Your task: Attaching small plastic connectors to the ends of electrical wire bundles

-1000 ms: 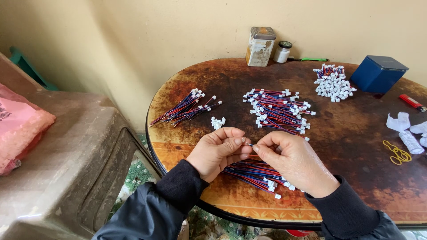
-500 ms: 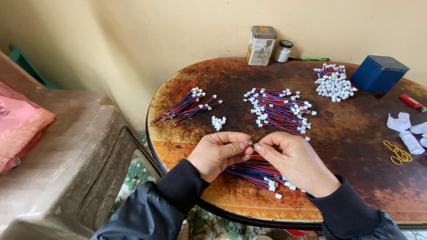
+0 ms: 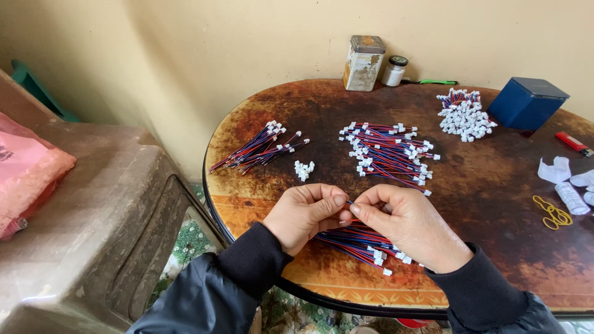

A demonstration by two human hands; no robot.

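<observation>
My left hand (image 3: pixel 306 213) and my right hand (image 3: pixel 408 224) meet fingertip to fingertip over the near side of a round brown table (image 3: pixel 495 204). Between the pinched fingers runs one thin red-and-blue wire (image 3: pixel 351 203). Under my hands lies a bundle of red-and-blue wires with white plugs (image 3: pixel 365 244). A small heap of loose white plugs (image 3: pixel 304 169) sits just beyond my left hand. Farther off lie a left bundle of wires (image 3: pixel 257 148) and a wide middle pile of wires (image 3: pixel 387 151).
At the back stand a rusty tin (image 3: pixel 364 62), a small jar (image 3: pixel 393 70) and a green pen (image 3: pixel 436 81). A blue box (image 3: pixel 527 102), a heap of plugged wires (image 3: pixel 464 114), a red lighter (image 3: pixel 574 143), yellow rubber bands (image 3: pixel 552 213) and white scraps (image 3: pixel 566 179) lie at right. A grey plastic stool (image 3: pixel 93 216) stands left.
My hands have stayed in place over the near bundle; only the fingertips have shifted slightly on the wire.
</observation>
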